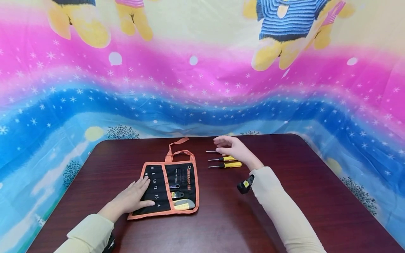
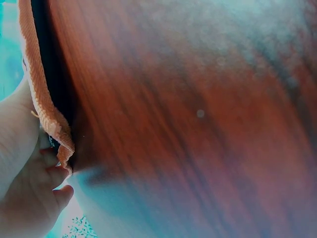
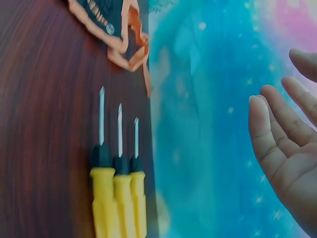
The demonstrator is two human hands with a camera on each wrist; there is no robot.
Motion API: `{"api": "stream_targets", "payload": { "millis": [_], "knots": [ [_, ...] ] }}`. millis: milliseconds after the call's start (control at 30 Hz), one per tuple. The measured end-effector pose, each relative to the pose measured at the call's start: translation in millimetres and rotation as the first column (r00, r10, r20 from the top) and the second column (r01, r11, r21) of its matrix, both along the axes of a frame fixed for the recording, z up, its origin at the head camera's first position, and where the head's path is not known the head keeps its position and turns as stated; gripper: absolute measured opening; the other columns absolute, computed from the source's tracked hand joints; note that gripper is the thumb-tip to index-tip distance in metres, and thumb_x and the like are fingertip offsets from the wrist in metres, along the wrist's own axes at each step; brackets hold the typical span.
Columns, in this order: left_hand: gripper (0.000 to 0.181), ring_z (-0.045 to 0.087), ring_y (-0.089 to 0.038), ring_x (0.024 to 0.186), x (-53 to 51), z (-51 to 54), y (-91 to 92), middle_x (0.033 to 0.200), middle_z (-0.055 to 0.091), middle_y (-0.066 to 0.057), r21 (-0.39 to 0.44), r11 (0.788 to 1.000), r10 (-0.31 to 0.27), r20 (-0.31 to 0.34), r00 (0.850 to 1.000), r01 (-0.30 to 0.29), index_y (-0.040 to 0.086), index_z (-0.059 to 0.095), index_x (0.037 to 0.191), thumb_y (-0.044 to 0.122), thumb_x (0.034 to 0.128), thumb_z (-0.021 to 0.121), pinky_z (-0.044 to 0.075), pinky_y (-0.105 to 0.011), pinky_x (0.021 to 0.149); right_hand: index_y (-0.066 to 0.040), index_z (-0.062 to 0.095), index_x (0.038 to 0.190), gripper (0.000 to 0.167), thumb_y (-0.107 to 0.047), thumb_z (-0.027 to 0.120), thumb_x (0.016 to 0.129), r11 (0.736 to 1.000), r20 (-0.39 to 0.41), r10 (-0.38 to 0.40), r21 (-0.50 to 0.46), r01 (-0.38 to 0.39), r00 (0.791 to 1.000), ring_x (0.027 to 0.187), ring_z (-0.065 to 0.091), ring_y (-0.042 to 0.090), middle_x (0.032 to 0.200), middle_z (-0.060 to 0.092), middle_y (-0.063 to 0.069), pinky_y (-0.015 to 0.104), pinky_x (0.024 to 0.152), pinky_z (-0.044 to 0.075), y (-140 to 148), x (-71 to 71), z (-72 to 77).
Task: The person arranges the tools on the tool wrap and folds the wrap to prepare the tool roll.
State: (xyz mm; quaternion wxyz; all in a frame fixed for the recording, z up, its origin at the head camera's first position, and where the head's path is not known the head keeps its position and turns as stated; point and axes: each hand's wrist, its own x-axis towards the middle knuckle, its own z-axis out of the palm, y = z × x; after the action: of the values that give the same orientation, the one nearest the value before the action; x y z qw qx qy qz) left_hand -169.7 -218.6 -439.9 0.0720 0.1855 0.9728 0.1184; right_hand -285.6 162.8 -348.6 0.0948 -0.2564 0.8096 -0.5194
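Head view: the left hand (image 1: pixel 134 197) lies palm down, fingers outstretched, on the left side of a black fabric tool pouch with orange trim (image 1: pixel 178 173), gripping nothing. The right hand (image 1: pixel 233 147) hovers with loosely bent, parted fingers, nothing in its grasp, over three slim screwdrivers with yellow-and-black handles (image 1: pixel 232 164) right of the pouch. They lie side by side, long axes left to right, tips pointing left.

Left wrist view: the pouch's orange edge crosses the fingers.

Right wrist view: the screwdrivers lie well apart from the relaxed fingers.
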Motion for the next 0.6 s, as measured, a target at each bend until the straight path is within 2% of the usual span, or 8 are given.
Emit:
{"api": "stream_targets", "payload": {
  "millis": [167, 367, 600],
  "knots": [
    [0.09, 0.026, -0.041, 0.13, 0.5, 0.6, -0.1, 0.141, 0.03, -0.028, 0.0, 1.0, -0.001, -0.003, 1.0, 0.001, -0.01, 0.035, 0.136, 0.056, 0.0803, 0.059, 0.021, -0.054, 0.104, -0.005, 0.053, 0.127, 0.042, -0.015, 0.064, 0.088, 0.999, 0.01, -0.049, -0.006, 0.049, 0.999, 0.104, 0.055, 0.026, 0.12, 0.055, 0.013, 0.04, 0.08, 0.05, 15, -5.4, -11.9],
    [0.089, 0.026, -0.041, 0.13, 1.4, 1.8, 0.1, 0.141, 0.03, -0.028, 0.0, 1.0, -0.002, -0.004, 1.0, 0.002, -0.01, 0.035, 0.136, 0.055, 0.0808, 0.06, 0.022, -0.054, 0.104, -0.005, 0.053, 0.126, 0.042, -0.016, 0.065, 0.087, 0.997, 0.032, -0.081, -0.006, 0.081, 0.996, 0.107, 0.052, 0.031, 0.12, 0.055, 0.014, 0.053, 0.083, 0.046, 31, -9.3, -27.3],
    [0.088, 0.026, -0.041, 0.13, 2.0, 2.3, 0.3, 0.141, 0.03, -0.028, 0.004, 1.0, 0.0, 0.0, 1.0, 0.0, -0.01, 0.035, 0.136, 0.053, 0.0812, 0.061, 0.021, -0.054, 0.104, -0.008, 0.054, 0.125, 0.04, -0.019, 0.065, 0.088, 0.992, 0.044, -0.12, 0.046, 0.118, 0.992, 0.104, 0.052, 0.032, 0.124, 0.051, 0.021, 0.047, 0.077, 0.05, 46, -13.3, -44.4]
  ]
}}
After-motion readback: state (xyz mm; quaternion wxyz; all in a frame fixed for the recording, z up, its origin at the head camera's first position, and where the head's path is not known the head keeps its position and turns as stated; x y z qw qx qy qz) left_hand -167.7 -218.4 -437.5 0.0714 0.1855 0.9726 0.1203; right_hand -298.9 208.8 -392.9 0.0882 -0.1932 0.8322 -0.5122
